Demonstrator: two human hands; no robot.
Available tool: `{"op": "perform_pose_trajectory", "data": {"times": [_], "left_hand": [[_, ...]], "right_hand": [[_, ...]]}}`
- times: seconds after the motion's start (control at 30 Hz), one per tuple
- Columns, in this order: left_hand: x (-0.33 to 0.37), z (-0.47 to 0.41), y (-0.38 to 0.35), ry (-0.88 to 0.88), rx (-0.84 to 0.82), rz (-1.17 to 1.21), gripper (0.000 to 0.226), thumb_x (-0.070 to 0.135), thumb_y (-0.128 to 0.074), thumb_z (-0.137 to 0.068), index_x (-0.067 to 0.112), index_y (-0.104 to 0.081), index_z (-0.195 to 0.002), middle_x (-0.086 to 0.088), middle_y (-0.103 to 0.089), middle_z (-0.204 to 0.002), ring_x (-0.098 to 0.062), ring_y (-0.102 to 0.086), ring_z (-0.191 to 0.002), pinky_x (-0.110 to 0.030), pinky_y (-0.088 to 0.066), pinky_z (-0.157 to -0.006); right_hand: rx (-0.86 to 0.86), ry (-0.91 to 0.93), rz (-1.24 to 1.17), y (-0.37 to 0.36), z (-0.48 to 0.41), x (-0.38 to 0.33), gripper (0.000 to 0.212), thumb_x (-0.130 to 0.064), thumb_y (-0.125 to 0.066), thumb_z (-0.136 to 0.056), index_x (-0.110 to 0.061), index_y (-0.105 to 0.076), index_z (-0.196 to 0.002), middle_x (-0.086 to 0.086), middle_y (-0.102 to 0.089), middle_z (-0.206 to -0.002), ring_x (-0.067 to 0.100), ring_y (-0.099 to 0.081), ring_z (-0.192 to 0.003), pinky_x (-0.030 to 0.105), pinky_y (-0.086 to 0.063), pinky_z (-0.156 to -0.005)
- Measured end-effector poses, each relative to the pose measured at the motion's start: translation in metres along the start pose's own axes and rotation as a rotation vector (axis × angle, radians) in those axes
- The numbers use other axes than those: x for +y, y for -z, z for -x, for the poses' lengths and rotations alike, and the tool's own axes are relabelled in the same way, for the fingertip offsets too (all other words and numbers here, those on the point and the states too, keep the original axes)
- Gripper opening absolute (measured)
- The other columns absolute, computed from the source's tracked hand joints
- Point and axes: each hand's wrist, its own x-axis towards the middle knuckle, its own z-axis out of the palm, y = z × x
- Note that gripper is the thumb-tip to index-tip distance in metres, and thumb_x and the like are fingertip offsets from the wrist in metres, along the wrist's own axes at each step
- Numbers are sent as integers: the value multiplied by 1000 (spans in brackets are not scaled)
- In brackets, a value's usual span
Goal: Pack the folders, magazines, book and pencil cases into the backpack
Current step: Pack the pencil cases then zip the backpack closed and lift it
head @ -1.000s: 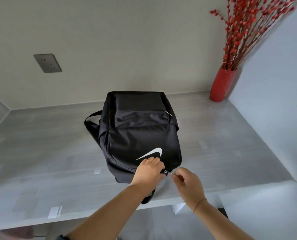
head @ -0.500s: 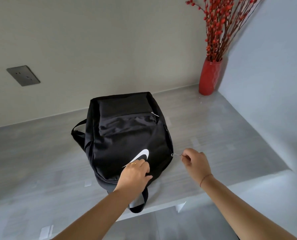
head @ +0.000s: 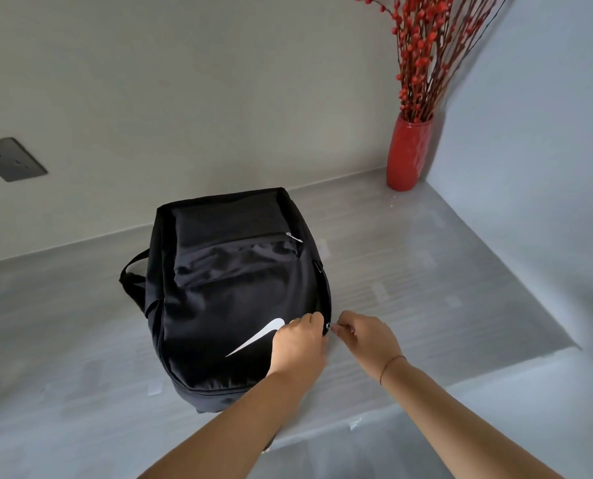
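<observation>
Backpack, black, lies flat; left grip clutches it, right grip pinches zipper pull.

We see one black backpack lying flat, front up, in the middle of the frame. A white swoosh marks its lower front, and a zipped pocket crosses the upper part. A strap loops out at its left. The main zip pull sits on the right edge.
</observation>
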Motion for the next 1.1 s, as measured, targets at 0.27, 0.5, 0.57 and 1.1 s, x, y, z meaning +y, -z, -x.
{"op": "perform_pose_trajectory", "data": {"times": [0.27,0.5,0.57,1.1], "left_hand": [[2,4,17,-96,119,27,27,17,-78,-65,13,-51,-67,-1,-57,-61,-22,-55,-52,-21,-30,-44],[4,7,27,-107,173,-92,41,22,-89,-43,18,-49,-55,7,-50,-48,-12,-46,-38,-17,-18,-39],[5,7,27,-94,167,-77,41,23,-88,-42,18,-50,-55,7,-50,-48,-12,-47,-38,-17,-21,-37],[-117,41,55,1367,364,649,90,44,-78,-69,10,-31,-138,-14,-33,-143,-35,-32,-132,-48,-27,-107]], "right_hand": [[250,153,223,21,-51,6,36,-42,-50,-93,-14,-59,-73,5,-63,-59,26,-56,-57,29,-36,-64],[216,72,328,28,-111,-7,31,-41,-48,-93,-13,-63,-90,9,-72,-82,32,-64,-79,30,-34,-73],[226,43,340,27,-120,-10,31,-40,-49,-93,-13,-63,-89,10,-72,-82,33,-63,-77,29,-30,-68],[-247,-478,-596,-7,-90,-33,45,-47,-54,-89,-8,-61,-109,11,-66,-106,27,-63,-92,33,-55,-70]]}}
